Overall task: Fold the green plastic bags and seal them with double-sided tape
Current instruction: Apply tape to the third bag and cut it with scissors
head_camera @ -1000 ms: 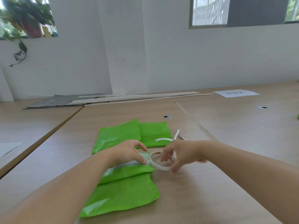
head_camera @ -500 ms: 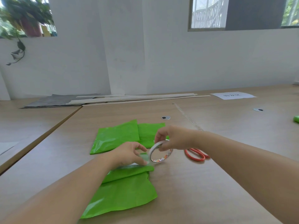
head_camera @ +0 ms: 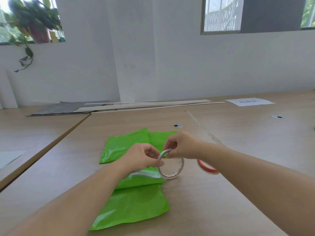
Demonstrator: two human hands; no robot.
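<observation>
Green plastic bag [head_camera: 136, 206] lies folded on the surface [head_camera: 221, 201]; left hand [head_camera: 141, 157] and right hand [head_camera: 183, 145] both pinch an upright tape roll [head_camera: 168, 176] above it.

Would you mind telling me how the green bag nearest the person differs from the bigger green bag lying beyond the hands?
The near bag has its top folded over, with a pale strip along the fold; the far bag lies flat and shows no strip. The left forearm crosses over the near bag; the far bag lies beyond the tape roll. Both are glossy bright green and lie on the wooden table.
</observation>
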